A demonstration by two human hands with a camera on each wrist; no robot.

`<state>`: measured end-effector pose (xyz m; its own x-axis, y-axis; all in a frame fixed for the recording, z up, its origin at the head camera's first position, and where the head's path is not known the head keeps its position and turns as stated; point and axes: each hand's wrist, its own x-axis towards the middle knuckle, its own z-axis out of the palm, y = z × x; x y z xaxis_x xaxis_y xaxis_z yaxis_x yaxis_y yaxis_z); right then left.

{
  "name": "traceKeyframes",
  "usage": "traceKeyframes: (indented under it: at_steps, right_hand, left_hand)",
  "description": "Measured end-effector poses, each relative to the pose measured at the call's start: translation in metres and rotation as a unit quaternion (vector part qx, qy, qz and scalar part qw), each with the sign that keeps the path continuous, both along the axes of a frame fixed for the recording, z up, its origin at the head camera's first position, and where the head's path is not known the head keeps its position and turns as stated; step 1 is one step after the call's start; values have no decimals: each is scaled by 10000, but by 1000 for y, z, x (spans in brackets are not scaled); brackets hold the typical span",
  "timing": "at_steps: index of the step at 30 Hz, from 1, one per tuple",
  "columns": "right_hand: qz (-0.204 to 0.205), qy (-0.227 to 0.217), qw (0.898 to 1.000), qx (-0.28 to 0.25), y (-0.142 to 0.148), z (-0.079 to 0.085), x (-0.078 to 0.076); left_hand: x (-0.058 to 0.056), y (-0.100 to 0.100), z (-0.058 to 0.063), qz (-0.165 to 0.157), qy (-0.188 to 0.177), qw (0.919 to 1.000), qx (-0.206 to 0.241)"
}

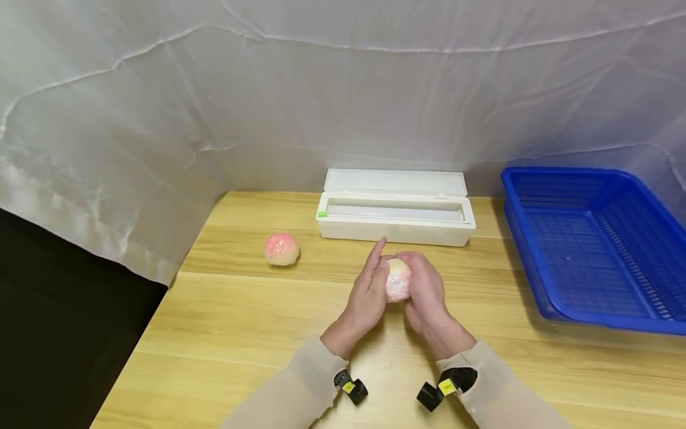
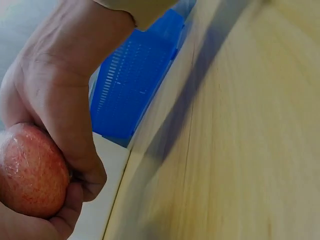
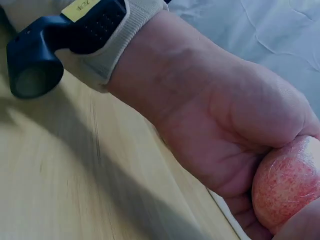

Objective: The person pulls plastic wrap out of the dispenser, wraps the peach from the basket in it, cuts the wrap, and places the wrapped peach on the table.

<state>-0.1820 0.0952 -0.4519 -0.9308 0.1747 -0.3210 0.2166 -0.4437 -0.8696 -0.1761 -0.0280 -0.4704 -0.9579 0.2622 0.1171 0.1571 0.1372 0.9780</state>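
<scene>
A pink and cream peach (image 1: 398, 280) is held above the table between both hands, with shiny clear film tight over its skin. My left hand (image 1: 368, 293) cups it from the left, one digit sticking up past it. From the other side my right hand (image 1: 427, 291) wraps curled fingers round it. In the left wrist view the reddish side of the peach (image 2: 35, 170) faces the camera, and the right hand (image 2: 62, 100) bends over it. The right wrist view shows the left palm (image 3: 215, 120) against the peach (image 3: 287, 185); its far side is hidden.
Another pink and cream peach (image 1: 281, 249) sits on the wooden table (image 1: 225, 333) to the left. Behind the hands stands a long white dispenser box (image 1: 396, 232), lid raised, with a green tab at its left. A blue basket (image 1: 527, 268) stands at right, before a grey curtain (image 1: 343, 101).
</scene>
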Motion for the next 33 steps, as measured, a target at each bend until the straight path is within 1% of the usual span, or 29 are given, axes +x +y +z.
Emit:
traceKeyframes:
  at_steps: [2, 4, 6, 9, 10, 11, 13, 14, 16, 17, 18, 20, 21, 22, 25, 28, 29, 31, 33]
  right_hand:
    - [40, -62, 10000, 36, -2, 0, -1]
    - [53, -116, 9999, 82, -2, 1, -2]
    - [153, -160, 9996, 185, -2, 1, -2]
    - [427, -149, 9984, 337, -2, -1, -2]
    - [562, -87, 9974, 444, -2, -2, -2]
    - [721, 4, 9952, 662, -2, -3, -1]
    - [912, 317, 9874, 1257, -3, -5, 2]
    - [929, 488, 9820, 1569, -4, -6, 3]
    - [863, 773, 9685, 2206, -6, -9, 6]
    - [807, 850, 9629, 2430, -7, -9, 7]
    - [745, 902, 9595, 2563, -7, -10, 7]
    - [713, 881, 9597, 2572, -7, -10, 8]
    - [718, 816, 9611, 2537, -7, -10, 7]
    - [733, 750, 9668, 2330, -7, -8, 6]
    - [640, 539, 9831, 1628, -6, -5, 2]
    - [422, 379, 9931, 1025, -6, -2, 0]
    - [382, 355, 9937, 992, -7, -2, 0]
    - [418, 337, 9936, 994, -7, -2, 0]
    - [638, 370, 9903, 1180, -5, -3, 0]
  left_hand:
    - [0, -1, 0, 52, -15, 9999, 99]
    - [0, -1, -1, 54, -25, 9999, 110]
    - [-1, 0, -2, 111, -71, 9999, 104]
    - [-1, -2, -2, 305, -224, 9993, -41]
    - [-2, -2, -1, 404, -290, 9987, -102]
    - [-2, -2, 0, 482, -360, 9981, -162]
    - [-4, -3, 3, 618, -428, 9967, -316]
    - [-5, -3, 5, 660, -464, 9959, -397]
    - [-6, -4, 9, 705, -510, 9948, -529]
    - [-6, -4, 10, 712, -524, 9944, -585]
    - [-6, -4, 12, 723, -540, 9940, -621]
    - [-7, -4, 13, 724, -622, 9938, -568]
    - [-7, -4, 14, 732, -677, 9940, -460]
    - [-7, -4, 14, 748, -721, 9940, -338]
    - [-8, -2, 13, 692, -916, 9929, 308]
    - [-9, 0, 12, 691, -1115, 9884, 771]
    - [-9, 1, 13, 696, -1169, 9868, 879]
    - [-9, 1, 14, 773, -1296, 9841, 939]
    - [-10, 1, 15, 822, -1437, 9812, 990]
